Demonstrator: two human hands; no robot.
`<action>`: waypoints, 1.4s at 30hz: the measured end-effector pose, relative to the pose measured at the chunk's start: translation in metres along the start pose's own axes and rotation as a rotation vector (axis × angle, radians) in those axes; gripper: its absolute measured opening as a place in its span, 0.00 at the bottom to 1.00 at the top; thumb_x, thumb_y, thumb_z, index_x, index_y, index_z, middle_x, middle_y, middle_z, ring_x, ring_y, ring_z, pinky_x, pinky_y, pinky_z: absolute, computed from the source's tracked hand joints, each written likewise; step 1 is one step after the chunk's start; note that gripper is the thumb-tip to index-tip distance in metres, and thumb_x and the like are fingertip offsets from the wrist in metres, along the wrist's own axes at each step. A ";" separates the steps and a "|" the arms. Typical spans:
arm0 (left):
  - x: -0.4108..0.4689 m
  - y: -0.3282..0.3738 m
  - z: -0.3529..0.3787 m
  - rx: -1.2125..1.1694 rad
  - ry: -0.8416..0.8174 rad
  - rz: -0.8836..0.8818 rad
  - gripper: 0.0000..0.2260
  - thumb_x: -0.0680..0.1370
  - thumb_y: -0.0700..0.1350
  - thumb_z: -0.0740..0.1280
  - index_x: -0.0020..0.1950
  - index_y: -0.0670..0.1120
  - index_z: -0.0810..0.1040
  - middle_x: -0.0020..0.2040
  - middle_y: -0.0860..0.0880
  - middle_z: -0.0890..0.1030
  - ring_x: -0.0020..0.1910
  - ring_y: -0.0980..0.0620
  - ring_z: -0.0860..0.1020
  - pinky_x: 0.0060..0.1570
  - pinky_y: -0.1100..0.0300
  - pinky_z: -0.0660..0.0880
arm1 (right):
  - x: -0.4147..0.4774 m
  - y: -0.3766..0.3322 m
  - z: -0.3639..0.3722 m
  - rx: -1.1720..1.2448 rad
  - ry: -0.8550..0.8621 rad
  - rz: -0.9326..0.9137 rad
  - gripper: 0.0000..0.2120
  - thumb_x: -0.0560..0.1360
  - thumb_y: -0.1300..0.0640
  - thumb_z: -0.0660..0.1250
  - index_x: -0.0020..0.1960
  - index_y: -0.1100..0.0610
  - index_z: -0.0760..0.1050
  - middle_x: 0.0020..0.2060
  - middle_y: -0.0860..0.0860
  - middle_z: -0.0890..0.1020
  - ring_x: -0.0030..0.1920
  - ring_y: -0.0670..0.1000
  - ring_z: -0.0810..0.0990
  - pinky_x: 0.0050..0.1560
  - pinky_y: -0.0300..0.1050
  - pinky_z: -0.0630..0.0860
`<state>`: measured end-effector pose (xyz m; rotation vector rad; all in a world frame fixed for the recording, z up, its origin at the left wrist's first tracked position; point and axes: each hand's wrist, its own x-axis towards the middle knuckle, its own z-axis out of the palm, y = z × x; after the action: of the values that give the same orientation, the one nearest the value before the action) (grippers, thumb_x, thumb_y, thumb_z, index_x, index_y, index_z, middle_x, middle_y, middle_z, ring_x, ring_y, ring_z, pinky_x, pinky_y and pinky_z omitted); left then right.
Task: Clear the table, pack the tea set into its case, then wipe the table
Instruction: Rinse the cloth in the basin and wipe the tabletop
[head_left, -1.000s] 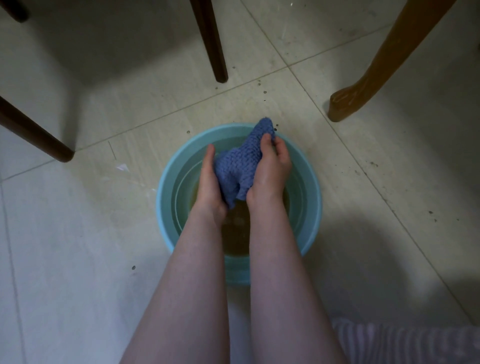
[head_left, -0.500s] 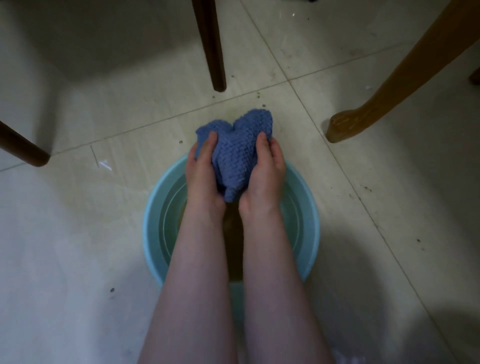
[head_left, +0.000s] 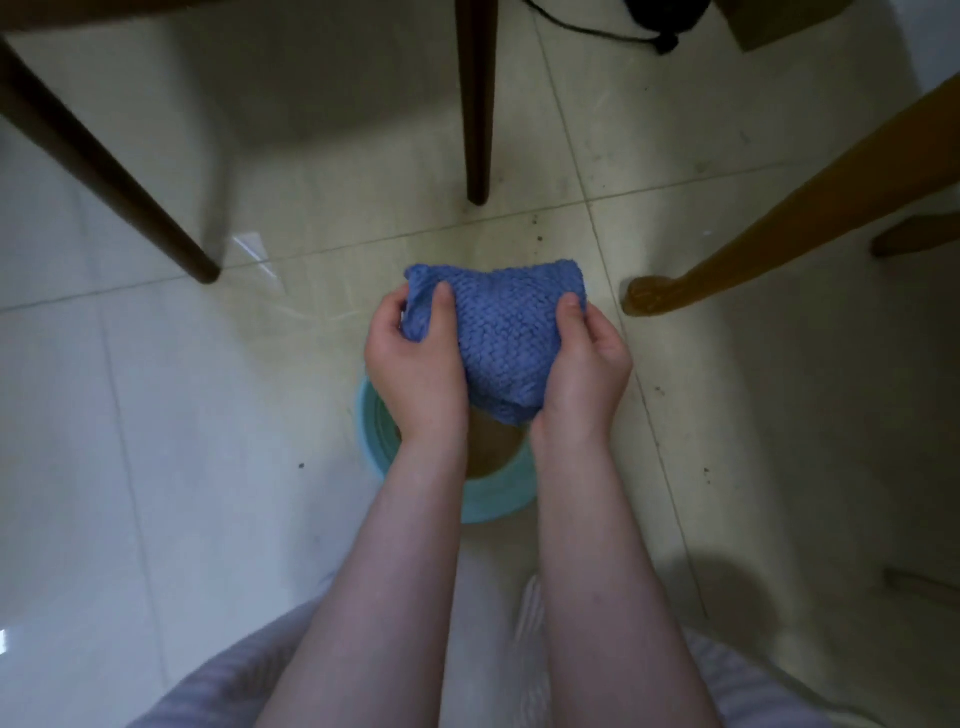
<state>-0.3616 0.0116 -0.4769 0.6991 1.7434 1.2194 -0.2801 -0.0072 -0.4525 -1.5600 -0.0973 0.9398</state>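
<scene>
— Two hands on one cloth (head_left: 498, 332), see? The left hand (head_left: 415, 374) and the right hand (head_left: 587, 374) each have fingers (head_left: 441, 306) curled round a side, with the cloth bunched between them.
— Why hold it over the basin (head_left: 371, 415)?
— So the drips fall in there, I'd guess, not on the floor (head_left: 182, 415). It hangs above the brownish water (head_left: 493, 452), clear of it.
— Wringing, then?
— Looks like it, squeezing it damp before any wiping. No tea set in view from here.
</scene>
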 end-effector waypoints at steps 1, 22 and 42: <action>-0.003 0.018 -0.006 0.060 0.020 0.044 0.07 0.74 0.48 0.71 0.47 0.45 0.81 0.41 0.51 0.83 0.40 0.57 0.79 0.48 0.53 0.78 | -0.011 -0.016 0.004 -0.004 0.003 -0.002 0.06 0.79 0.62 0.65 0.48 0.62 0.81 0.42 0.54 0.84 0.46 0.53 0.84 0.50 0.50 0.81; -0.084 0.412 -0.047 0.078 -0.411 0.005 0.13 0.76 0.37 0.67 0.59 0.49 0.78 0.52 0.50 0.80 0.51 0.53 0.79 0.53 0.55 0.75 | -0.213 -0.369 0.021 -0.139 -0.127 -0.154 0.10 0.78 0.61 0.67 0.56 0.50 0.75 0.47 0.47 0.85 0.45 0.41 0.84 0.39 0.34 0.78; -0.193 0.494 0.134 0.496 -0.814 0.149 0.12 0.80 0.42 0.62 0.62 0.51 0.74 0.54 0.53 0.78 0.50 0.58 0.76 0.38 0.68 0.69 | -0.070 -0.609 -0.122 -0.730 0.221 -0.598 0.12 0.80 0.55 0.64 0.63 0.53 0.77 0.48 0.44 0.80 0.45 0.44 0.77 0.43 0.42 0.74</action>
<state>-0.1705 0.0915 0.0292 1.4027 1.2898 0.4441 0.0156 0.0076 0.0977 -2.1110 -0.7742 0.2440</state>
